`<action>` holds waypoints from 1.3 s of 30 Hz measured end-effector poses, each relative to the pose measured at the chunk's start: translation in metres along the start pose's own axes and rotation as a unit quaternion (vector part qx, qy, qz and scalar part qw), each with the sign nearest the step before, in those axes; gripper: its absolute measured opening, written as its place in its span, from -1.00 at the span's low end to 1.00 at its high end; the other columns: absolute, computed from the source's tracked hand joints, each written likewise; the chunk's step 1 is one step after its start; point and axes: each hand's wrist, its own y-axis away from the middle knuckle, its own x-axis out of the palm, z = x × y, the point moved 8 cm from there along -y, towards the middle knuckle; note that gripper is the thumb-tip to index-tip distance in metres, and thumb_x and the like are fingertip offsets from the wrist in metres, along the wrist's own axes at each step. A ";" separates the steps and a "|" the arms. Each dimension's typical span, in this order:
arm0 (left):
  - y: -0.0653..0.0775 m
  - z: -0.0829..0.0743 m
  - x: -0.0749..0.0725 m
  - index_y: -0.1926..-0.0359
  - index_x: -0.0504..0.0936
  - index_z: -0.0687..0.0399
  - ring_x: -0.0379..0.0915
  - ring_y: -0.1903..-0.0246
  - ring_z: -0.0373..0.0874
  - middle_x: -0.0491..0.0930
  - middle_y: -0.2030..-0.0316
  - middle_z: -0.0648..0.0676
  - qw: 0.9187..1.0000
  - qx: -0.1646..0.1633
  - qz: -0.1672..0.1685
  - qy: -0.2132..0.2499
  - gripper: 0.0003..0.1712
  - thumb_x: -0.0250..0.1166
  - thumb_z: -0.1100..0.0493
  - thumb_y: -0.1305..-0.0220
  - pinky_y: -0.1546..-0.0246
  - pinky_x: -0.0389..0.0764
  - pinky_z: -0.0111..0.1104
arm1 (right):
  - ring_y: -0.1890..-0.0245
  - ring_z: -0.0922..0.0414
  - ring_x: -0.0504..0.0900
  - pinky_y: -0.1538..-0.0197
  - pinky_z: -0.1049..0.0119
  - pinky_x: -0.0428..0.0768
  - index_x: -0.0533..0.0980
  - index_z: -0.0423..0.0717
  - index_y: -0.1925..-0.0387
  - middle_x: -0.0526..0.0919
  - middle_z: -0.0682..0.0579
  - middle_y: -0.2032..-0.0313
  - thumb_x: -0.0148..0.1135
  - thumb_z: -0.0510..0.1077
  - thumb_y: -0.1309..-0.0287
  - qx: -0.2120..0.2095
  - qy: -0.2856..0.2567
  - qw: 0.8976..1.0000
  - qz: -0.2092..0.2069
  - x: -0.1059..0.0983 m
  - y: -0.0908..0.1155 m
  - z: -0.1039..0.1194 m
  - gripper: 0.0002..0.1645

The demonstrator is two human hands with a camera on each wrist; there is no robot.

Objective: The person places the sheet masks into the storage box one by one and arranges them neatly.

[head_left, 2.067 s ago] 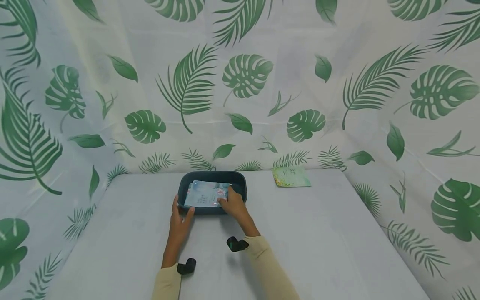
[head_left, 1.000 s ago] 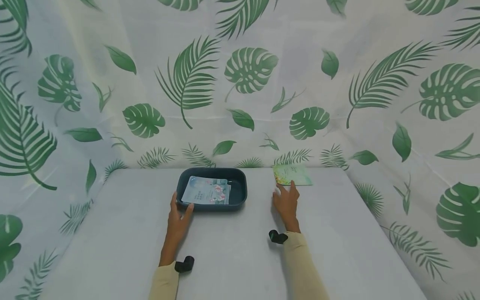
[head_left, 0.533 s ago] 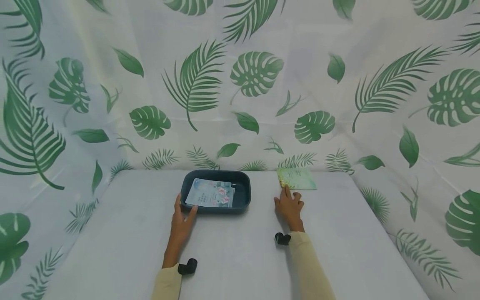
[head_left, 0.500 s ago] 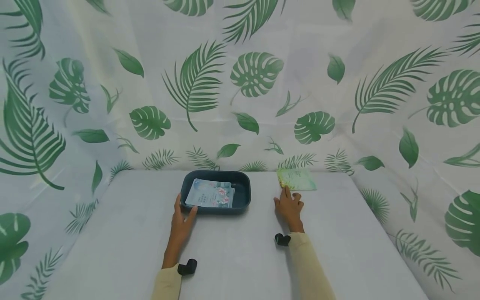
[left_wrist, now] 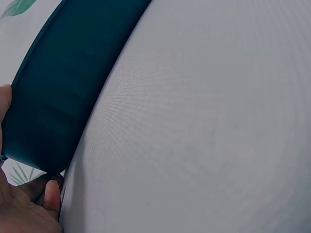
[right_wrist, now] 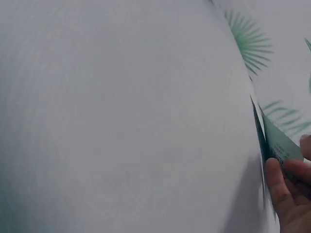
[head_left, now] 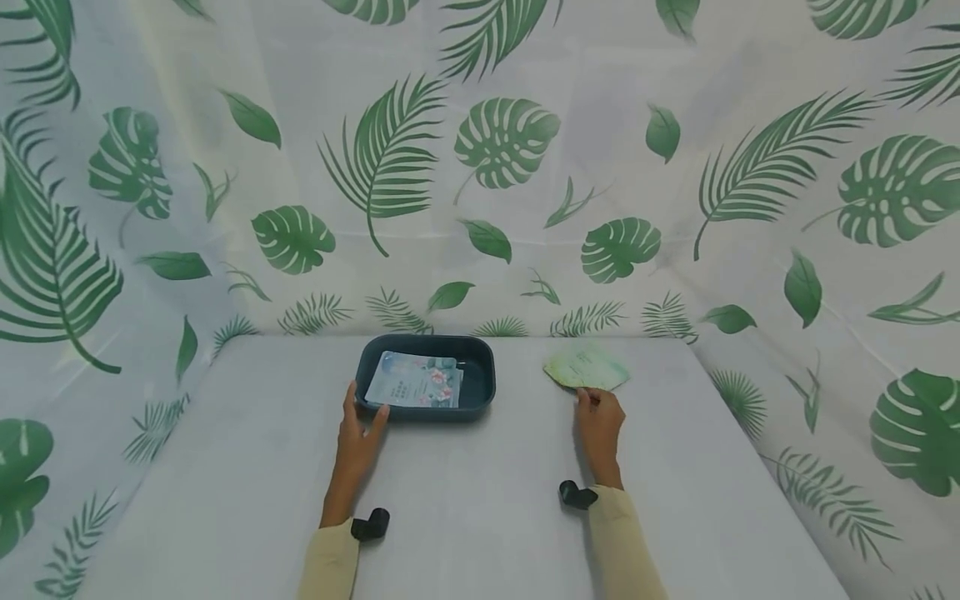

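A dark blue tray (head_left: 480, 398) stands on the table's far side, holding light-blue flower-printed sachets (head_left: 415, 380) that overlap. My left hand (head_left: 357, 446) holds the tray's near left corner, thumb at the front rim and fingers along the left side. In the left wrist view, fingertips (left_wrist: 52, 194) curl at the tray's lower corner. To the right, my right hand (head_left: 602, 425) pinches the near edge of a green-yellow sachet (head_left: 588, 367) between thumb and fingers. That sachet tilts and bends upward; the right wrist view shows thin edges of it standing off the table.
A white-covered table (head_left: 480, 500) lies under everything. Behind it and at both sides hangs a white curtain (head_left: 420, 275) with green leaf prints. Black wrist cameras (head_left: 371, 525) sit on both cuffs of the cream sleeves.
My right hand has left the sachets in the tray, reached right to the green-yellow sachet, touched it, and now pinches and lifts its near edge. My left hand stays at the tray.
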 end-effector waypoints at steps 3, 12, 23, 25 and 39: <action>0.001 -0.001 0.000 -0.56 -0.26 -0.10 -0.11 -0.49 0.27 -0.13 -0.53 0.28 1.000 -0.004 0.004 0.005 -0.02 0.14 -0.18 -0.40 -0.35 0.20 0.17 | 0.35 -0.15 0.60 0.20 0.13 0.48 0.62 -0.44 0.36 0.65 -0.34 0.39 0.29 -0.08 -0.26 0.053 -0.018 0.996 -0.063 -0.021 0.004 -0.011 -0.60; 0.001 0.000 0.000 -0.56 -0.28 -0.17 -0.15 -0.51 0.22 -0.15 -0.55 0.23 1.000 -0.021 0.004 0.006 -0.01 0.13 -0.22 -0.38 -0.39 0.16 0.13 | 0.28 -0.10 0.45 0.17 0.17 0.32 0.49 -0.38 0.24 0.51 -0.21 0.38 0.35 -0.19 -0.13 0.165 -0.040 0.983 -0.070 -0.037 0.003 -0.027 -0.69; 0.002 0.009 0.004 -0.56 -0.23 -0.07 -0.18 -0.52 0.20 -0.15 -0.55 0.21 1.000 0.005 0.002 0.003 -0.03 0.15 -0.17 -0.40 -0.38 0.15 0.15 | -0.16 -0.29 0.36 -0.18 -0.06 0.42 0.28 -0.60 -0.22 0.40 -0.49 -0.12 0.11 -0.31 -0.09 0.264 -0.034 0.964 0.008 -0.034 0.009 -0.045 -0.33; 0.003 0.010 0.004 -0.56 -0.23 -0.06 -0.19 -0.52 0.18 -0.15 -0.55 0.20 1.000 0.008 0.000 0.002 -0.03 0.14 -0.17 -0.40 -0.40 0.13 0.14 | 0.01 -0.16 0.54 0.01 0.11 0.56 0.34 -0.56 -0.19 0.52 -0.43 -0.02 0.06 -0.31 -0.11 0.270 -0.047 0.962 0.000 -0.037 0.011 -0.046 -0.39; -0.001 0.001 0.000 -0.56 -0.23 -0.05 -0.20 -0.53 0.16 -0.13 -0.55 0.21 1.000 0.016 -0.004 -0.005 -0.04 0.12 -0.18 -0.41 -0.46 -0.02 0.11 | 0.64 0.41 0.64 0.36 0.51 0.66 0.08 -0.28 -0.30 0.52 -0.25 0.03 -0.02 -0.11 -0.41 0.340 -0.231 0.910 -0.050 -0.039 0.019 -0.058 -0.43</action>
